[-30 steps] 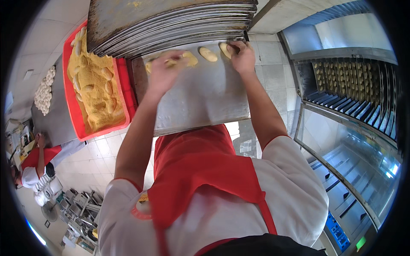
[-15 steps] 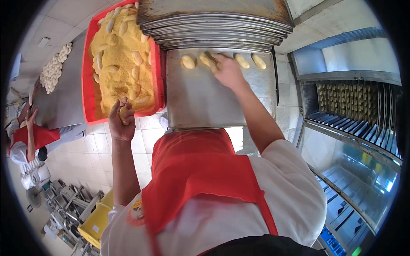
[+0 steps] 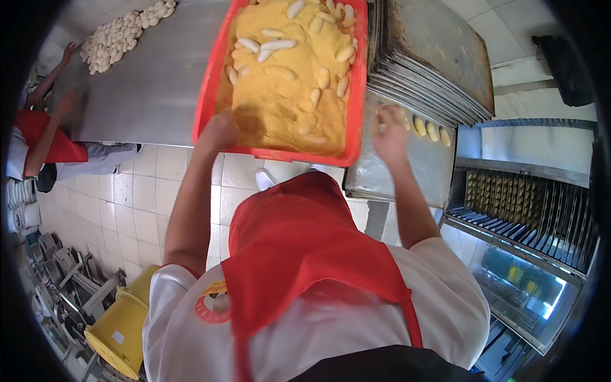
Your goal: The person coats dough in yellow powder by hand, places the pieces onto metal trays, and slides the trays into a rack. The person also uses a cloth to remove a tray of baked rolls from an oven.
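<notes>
A red plastic tub [image 3: 198, 109] holds a bed of yellow crumbs [image 3: 273, 114] with several pale oblong dough pieces [image 3: 278, 44] lying on it. My left hand [image 3: 218, 132] is curled in a fist at the tub's near left corner, its fingertips hidden; whatever it may hold cannot be seen. To the right of the tub, my right hand [image 3: 389, 130] hovers over the left part of a metal baking tray [image 3: 398, 175], its fingers bent and smeared by motion. Crumb-coated dough pieces [image 3: 433, 132] lie in a row along the tray's far side, just right of that hand.
A stack of baking trays [image 3: 439, 51] rises behind the tray. On the steel table [image 3: 162, 76] at left lies a heap of white dough pieces [image 3: 118, 41], with another person's hands [image 3: 67, 102] beside it. A rack of filled trays [image 3: 509, 197] stands right; a yellow bin [image 3: 121, 325] stands lower left.
My view has swung left, so the tub now sits nearer the middle. My left hand has turned knuckles up at the tub's near left corner; my right hand has moved toward the tray's left side.
</notes>
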`<state>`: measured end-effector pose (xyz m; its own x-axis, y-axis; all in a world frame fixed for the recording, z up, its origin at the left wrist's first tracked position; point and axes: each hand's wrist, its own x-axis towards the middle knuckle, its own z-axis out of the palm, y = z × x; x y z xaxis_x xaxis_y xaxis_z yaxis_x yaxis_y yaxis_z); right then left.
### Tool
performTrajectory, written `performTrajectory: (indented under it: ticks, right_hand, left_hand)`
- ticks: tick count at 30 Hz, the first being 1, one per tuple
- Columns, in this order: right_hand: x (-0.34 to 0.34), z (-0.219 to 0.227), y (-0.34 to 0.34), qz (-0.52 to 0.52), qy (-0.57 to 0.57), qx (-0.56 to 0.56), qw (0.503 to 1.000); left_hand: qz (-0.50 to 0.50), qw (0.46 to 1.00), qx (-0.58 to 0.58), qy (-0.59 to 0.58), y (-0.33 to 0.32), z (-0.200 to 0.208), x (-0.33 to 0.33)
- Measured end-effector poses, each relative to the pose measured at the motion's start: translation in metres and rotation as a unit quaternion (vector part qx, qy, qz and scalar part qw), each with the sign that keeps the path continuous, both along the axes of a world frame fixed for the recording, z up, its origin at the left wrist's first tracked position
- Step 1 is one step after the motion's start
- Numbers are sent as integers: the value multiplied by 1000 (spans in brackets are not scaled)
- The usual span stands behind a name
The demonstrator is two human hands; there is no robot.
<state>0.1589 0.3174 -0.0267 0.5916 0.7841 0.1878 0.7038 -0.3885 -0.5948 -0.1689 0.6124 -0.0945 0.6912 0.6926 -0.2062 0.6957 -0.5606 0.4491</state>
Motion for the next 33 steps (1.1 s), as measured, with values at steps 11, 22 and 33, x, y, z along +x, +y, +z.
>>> performTrajectory:
  ticks: [11,22,33]
  right_hand:
    - [-79,-37,211,-61,548,126,824]
    - [-58,-32,249,132,-102,-8,986]
    - [-16,-45,177,-18,272,33,961]
  left_hand:
    - [210,835,-339,-379,18,33,121]
    - [-26,976,39,-213,55,16,119]
    - [-56,965,37,-254,78,71,108]
